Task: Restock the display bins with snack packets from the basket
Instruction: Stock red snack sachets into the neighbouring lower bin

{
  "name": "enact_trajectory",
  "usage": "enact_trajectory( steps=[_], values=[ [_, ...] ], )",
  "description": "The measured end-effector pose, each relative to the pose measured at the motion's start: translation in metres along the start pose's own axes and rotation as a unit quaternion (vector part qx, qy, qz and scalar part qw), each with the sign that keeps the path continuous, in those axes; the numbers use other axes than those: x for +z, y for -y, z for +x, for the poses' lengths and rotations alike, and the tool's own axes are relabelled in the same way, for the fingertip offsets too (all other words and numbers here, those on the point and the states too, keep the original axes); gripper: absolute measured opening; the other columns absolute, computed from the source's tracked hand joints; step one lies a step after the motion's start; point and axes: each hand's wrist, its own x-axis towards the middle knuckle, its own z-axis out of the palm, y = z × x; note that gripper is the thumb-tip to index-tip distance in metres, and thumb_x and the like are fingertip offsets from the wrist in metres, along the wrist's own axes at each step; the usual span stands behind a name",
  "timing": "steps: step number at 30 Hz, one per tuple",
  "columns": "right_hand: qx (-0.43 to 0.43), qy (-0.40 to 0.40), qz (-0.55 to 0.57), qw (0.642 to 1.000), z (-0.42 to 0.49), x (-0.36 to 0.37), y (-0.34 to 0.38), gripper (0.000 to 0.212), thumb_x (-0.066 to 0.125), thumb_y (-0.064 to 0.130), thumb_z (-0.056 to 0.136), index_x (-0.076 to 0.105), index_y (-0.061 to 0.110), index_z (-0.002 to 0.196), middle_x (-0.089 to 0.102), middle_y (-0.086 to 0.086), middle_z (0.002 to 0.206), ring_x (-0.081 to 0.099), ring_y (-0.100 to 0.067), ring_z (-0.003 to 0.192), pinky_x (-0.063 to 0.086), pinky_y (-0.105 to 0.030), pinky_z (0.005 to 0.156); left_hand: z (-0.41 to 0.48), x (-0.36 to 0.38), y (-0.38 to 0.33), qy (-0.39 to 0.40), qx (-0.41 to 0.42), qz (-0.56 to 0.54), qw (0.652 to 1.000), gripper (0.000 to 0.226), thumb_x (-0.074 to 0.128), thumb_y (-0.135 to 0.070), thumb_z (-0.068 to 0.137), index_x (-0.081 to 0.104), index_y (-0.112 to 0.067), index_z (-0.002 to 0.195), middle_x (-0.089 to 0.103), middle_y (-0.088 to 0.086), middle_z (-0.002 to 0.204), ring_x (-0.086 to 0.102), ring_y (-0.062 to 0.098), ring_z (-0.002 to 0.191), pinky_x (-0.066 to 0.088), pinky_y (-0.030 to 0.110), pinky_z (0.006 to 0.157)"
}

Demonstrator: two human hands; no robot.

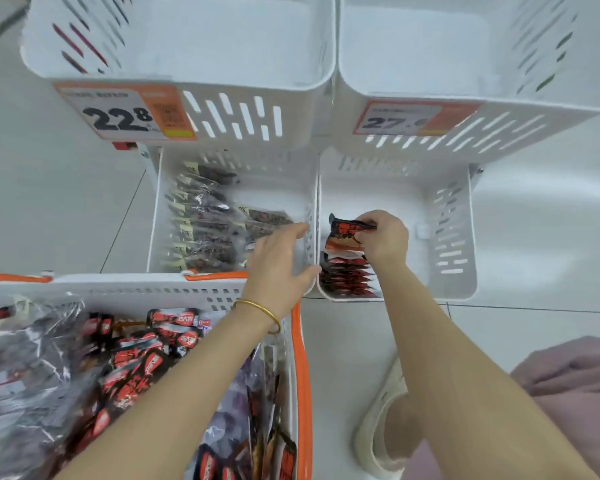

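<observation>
One red-and-black snack packet (347, 232) is pinched in the right hand (385, 239), just above the row of matching packets (347, 277) at the near-left corner of the lower right bin (454, 237). Where should it go?

At the far end of that row, I'd say. Overlap it like the others, facing the same way, so the line grows toward the far wall.

And the left hand (279, 268)? It's apart from the right, fingers straight, holding nothing, over the divider between the two lower bins.

Let it steady the row if packets start to tip while the new one slides in. Then send it to the orange-rimmed basket (302, 375) at the near left, which has plenty more.

Mixed stock in there?

Yes, clear dark packets too. Those look like they belong with the ones in the lower left bin (155, 209), so don't cross them. The two upper bins (187, 46) hold nothing yet.
</observation>
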Motion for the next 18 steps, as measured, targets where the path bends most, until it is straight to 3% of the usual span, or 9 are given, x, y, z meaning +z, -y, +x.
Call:
enact_trajectory(
  steps=[5, 8, 13, 15, 18],
  values=[
    [-0.019, 0.065, 0.003, 0.998, 0.014, 0.006, -0.005, 0.024, 0.06, -0.007, 0.08, 0.068, 0.008, 0.098, 0.067, -0.005, 0.1, 0.058, -0.018, 0.092, 0.038, -0.019, 0.077, 0.009, 0.008, -0.002, 0.002, -0.021, 0.034, 0.999, 0.062, 0.069, -0.028, 0.08, 0.044, -0.024, 0.136, 0.05, -0.004, 0.136, 0.037, 0.024, 0.125, 0.031, 0.039, 0.105],
    [-0.022, 0.148, -0.013, 0.989, 0.02, 0.004, -0.011, 0.024, 0.06, -0.01, 0.079, 0.066, 0.007, 0.096, 0.066, -0.007, 0.1, 0.059, -0.022, 0.097, 0.039, -0.02, 0.079, 0.01, 0.01, -0.002, -0.016, -0.026, 0.032, 0.999, 0.059, 0.069, -0.027, 0.08, 0.046, -0.023, 0.135, 0.051, -0.004, 0.134, 0.038, 0.024, 0.125, 0.03, 0.036, 0.104],
    [-0.031, 0.275, -0.093, 0.957, 0.015, 0.004, -0.01, 0.035, 0.05, -0.001, 0.087, 0.054, 0.007, 0.12, 0.053, -0.01, 0.125, 0.048, -0.027, 0.117, 0.035, -0.024, 0.088, -0.003, 0.006, -0.007, -0.04, -0.026, 0.03, 0.998, 0.054, 0.065, -0.022, 0.082, 0.047, -0.023, 0.133, 0.052, -0.004, 0.132, 0.035, 0.02, 0.123, 0.024, 0.024, 0.099],
    [-0.03, 0.27, -0.12, 0.955, 0.01, 0.005, -0.008, 0.041, 0.05, 0.006, 0.087, 0.05, 0.011, 0.128, 0.049, -0.009, 0.135, 0.044, -0.026, 0.123, 0.035, -0.028, 0.098, -0.015, 0.003, -0.006, -0.05, -0.029, 0.032, 0.998, 0.051, 0.064, -0.021, 0.083, 0.049, -0.022, 0.132, 0.053, -0.004, 0.13, 0.035, 0.018, 0.122, 0.022, 0.018, 0.094],
    [-0.037, 0.2, -0.15, 0.968, -0.009, -0.001, 0.002, 0.054, 0.05, 0.007, 0.084, 0.044, 0.018, 0.137, 0.044, -0.005, 0.142, 0.039, -0.026, 0.13, 0.035, -0.038, 0.106, -0.039, -0.01, -0.001, -0.058, -0.037, 0.029, 0.997, 0.048, 0.064, -0.015, 0.083, 0.052, -0.022, 0.129, 0.053, -0.003, 0.129, 0.035, 0.018, 0.121, 0.022, 0.017, 0.095]
  ],
)
